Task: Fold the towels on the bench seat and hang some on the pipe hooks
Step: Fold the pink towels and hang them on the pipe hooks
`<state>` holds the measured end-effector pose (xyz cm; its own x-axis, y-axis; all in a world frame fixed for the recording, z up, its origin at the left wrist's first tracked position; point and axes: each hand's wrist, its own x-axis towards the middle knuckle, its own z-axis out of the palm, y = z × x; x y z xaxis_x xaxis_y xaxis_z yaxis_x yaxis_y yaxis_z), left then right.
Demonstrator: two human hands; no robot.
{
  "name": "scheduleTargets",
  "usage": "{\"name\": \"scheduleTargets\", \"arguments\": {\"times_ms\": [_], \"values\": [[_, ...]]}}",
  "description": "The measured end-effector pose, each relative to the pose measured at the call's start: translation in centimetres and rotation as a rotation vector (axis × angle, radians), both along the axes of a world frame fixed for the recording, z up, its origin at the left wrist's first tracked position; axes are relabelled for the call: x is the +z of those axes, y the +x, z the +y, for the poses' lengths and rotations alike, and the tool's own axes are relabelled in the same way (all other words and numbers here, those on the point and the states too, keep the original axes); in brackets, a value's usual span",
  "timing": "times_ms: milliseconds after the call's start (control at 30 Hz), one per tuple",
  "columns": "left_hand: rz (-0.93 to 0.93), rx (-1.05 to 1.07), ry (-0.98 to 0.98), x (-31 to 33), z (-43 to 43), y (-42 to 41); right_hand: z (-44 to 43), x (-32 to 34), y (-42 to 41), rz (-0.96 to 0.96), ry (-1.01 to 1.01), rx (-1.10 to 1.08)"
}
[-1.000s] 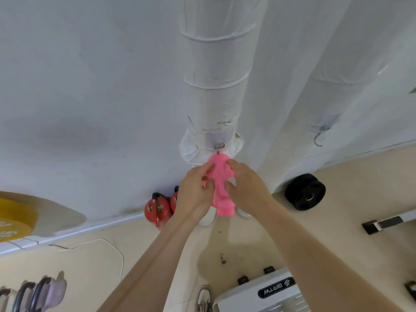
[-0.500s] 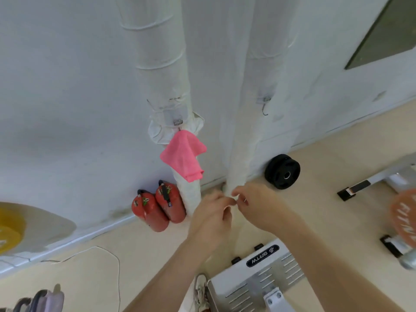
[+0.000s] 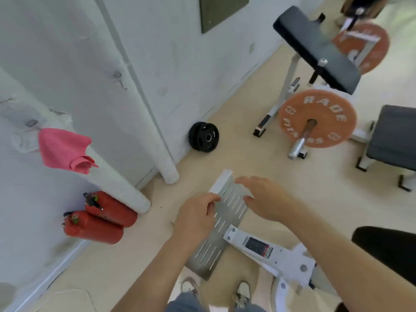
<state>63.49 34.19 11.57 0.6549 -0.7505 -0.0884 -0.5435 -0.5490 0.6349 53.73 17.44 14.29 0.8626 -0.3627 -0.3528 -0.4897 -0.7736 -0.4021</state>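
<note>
Both arms stretch out low in front. Left hand (image 3: 195, 218) is loosely curled, right hand (image 3: 263, 199) flat and relaxed, neither grip holding anything. Pink towel (image 3: 64, 149) hangs on the left pipe (image 3: 117, 183).

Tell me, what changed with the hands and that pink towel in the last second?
Both hands, which had pinched the pink towel at the pipe, let go and dropped away. The left hand and right hand are now empty above a slotted metal plate; the view swung right. The towel stays hanging on the pipe; the fire extinguishers and black weight plate have not moved.
</note>
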Motion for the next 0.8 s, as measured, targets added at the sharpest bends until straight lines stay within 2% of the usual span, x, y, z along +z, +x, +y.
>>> {"name": "scheduleTargets", "arguments": {"times_ms": [100,267,467,633,800], "values": [[-0.015,-0.188,0.06,-2.0,-1.3,-4.5,-1.2,-2.2,-6.3,0.112,0.019,-0.152],[0.142,-0.469,0.12,-5.6,-1.3,-12.1,0.1,-5.3,-15.4,0.233,0.064,-0.345],[0.187,-0.63,0.089,-8.9,1.6,-18.7,5.6,-9.0,-27.5,0.335,0.118,-0.625],[0.211,-0.798,0.213,-11.1,4.1,-23.9,10.5,-9.4,-36.5,0.394,0.122,-0.83],[0.245,-0.818,0.271,-12.1,4.8,-29.7,13.7,-11.0,-44.0,0.452,0.144,-0.91]]}}
